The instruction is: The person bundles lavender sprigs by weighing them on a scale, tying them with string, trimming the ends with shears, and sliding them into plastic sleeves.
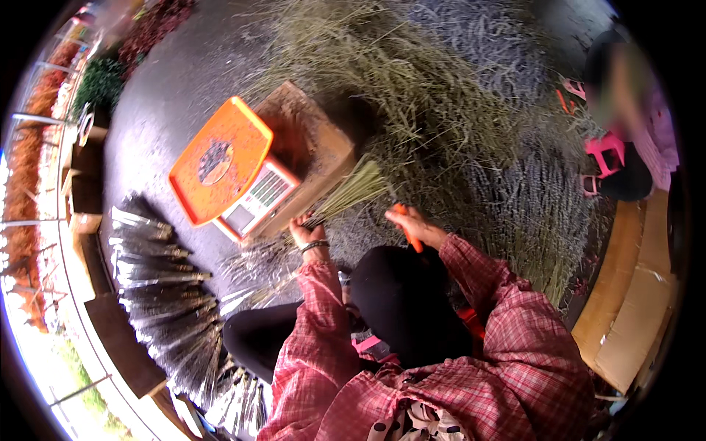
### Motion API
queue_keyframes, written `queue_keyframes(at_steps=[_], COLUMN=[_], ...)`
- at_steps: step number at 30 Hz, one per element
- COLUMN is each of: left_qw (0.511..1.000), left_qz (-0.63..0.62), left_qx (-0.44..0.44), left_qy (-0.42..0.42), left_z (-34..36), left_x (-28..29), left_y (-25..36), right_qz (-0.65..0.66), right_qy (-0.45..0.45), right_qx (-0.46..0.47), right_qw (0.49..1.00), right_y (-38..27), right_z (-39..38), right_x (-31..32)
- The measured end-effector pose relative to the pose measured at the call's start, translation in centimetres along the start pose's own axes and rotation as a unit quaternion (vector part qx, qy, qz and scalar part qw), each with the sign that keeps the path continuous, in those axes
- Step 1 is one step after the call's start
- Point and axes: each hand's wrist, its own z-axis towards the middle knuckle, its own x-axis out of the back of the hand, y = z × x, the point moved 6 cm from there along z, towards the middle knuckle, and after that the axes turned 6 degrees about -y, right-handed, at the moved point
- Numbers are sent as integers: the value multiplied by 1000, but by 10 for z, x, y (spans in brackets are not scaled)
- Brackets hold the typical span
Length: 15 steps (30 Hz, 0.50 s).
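My left hand [307, 237] is closed round a bunch of dried lavender stems [353, 192], beside the near corner of a cardboard box. The pale green stem ends fan out up and to the right, toward my other hand. A little to the right, above my knee, my right hand [419, 226] grips an orange-handled cutting tool [415, 242]. Its blades are too small and blurred to make out, so I cannot tell if they touch the stems. On the box [323, 140] rests a weighing scale with an orange tray [246, 140], flecked with plant bits.
Loose dried stems [382, 66] cover the floor ahead, with greyish-purple lavender [544, 198] to the right. Several wrapped bundles [158, 283] lie in a row at left. Another person [654, 132] sits at far right, near flattened cardboard [632, 316]. Brown boxes [118, 342] line the left edge.
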Motion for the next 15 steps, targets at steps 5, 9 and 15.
queue_keyframes(at_steps=[5,9,15], left_qw=[985,975,943], left_qz=[-34,5,22], left_qx=[-17,-67,-132], left_qy=[-170,-213,-305], left_z=[-54,-92,-148], left_x=[-35,-66,-127], left_y=[18,35,68], right_qz=[-158,-237,-225], right_qy=[117,259,87], right_qx=[-66,86,386], right_qw=[978,932,890], right_y=[35,58,-216], right_z=[0,-7,-99], right_x=[41,84,35])
